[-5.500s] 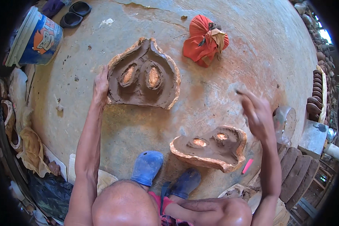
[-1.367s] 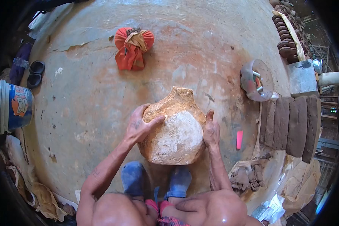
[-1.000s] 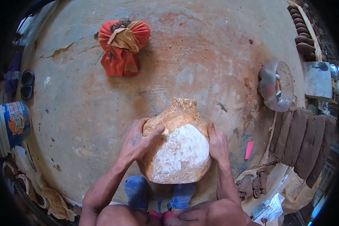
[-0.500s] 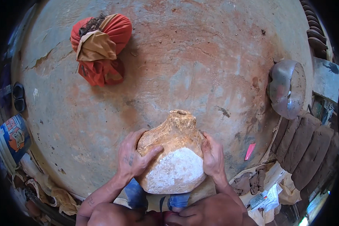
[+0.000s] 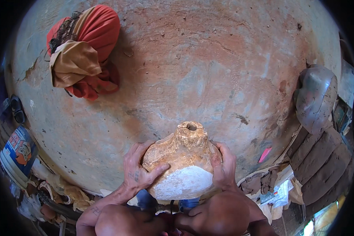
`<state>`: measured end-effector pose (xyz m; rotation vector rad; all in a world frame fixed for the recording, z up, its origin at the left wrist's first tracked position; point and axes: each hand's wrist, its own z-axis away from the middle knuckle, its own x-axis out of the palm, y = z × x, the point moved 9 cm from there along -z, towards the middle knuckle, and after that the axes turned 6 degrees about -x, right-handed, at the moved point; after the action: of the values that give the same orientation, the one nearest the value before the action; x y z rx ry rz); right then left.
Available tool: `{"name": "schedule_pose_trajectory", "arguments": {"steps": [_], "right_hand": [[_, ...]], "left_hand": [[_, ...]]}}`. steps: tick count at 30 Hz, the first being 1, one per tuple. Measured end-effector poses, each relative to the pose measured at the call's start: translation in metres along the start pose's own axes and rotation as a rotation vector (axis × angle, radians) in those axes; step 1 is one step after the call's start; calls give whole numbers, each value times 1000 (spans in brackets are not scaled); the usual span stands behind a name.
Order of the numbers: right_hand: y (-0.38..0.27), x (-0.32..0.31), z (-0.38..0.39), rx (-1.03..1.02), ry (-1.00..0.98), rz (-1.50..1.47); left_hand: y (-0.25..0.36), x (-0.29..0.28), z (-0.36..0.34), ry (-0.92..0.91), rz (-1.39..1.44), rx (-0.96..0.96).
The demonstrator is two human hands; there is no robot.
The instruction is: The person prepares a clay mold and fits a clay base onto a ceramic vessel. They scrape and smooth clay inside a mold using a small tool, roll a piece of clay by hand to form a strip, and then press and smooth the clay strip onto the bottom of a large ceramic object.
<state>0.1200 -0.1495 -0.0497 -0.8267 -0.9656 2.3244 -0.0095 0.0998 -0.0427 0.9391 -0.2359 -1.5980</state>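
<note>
Between my hands is a heavy-looking, bulky plaster-like block (image 5: 181, 157), yellow-brown and rough, with a flat white face toward me and a narrow neck with a round hole at its far end. My left hand (image 5: 139, 165) grips its left side, thumb lying over the top. My right hand (image 5: 224, 165) clasps the right side, thumb along the edge. The block is held above the floor, close in front of my knees; its underside is hidden.
At the far left sits a red and tan cloth bundle (image 5: 84, 51). A shiny rounded metal vessel (image 5: 315, 98) and dark clay slabs (image 5: 322, 165) stand at the right, near a pink strip (image 5: 265, 155). A blue-and-white bucket (image 5: 17, 155) and dark footwear (image 5: 17, 109) line the left.
The block has tipped so its neck hole shows more and its white face less. Both hands keep their hold. The view has shifted, with the cloth bundle now farther left.
</note>
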Motion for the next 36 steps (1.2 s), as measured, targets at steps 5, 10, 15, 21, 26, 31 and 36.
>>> {"name": "schedule_pose_trajectory", "arguments": {"steps": [5, 10, 15, 21, 26, 31, 36], "right_hand": [[3, -1, -1, 20, -20, -29], [-1, -6, -2, 42, -20, -11], [-1, -1, -4, 28, 12, 13], [-10, -9, 0, -24, 92, 51], [-7, -12, 10, -86, 193, 119], [-43, -26, 45, -588, 555, 201], [-153, 22, 80, -960, 303, -217]], "left_hand": [[-2, 3, -3, 4, 16, 8], [9, -1, -3, -14, 52, 18], [-4, 5, 0, -12, -2, -27], [3, 2, 1, 8, -7, -17], [3, 3, 2, 41, -31, -38], [-1, 1, 3, 58, 13, -31], [-3, 4, 4, 66, 43, -24]]}}
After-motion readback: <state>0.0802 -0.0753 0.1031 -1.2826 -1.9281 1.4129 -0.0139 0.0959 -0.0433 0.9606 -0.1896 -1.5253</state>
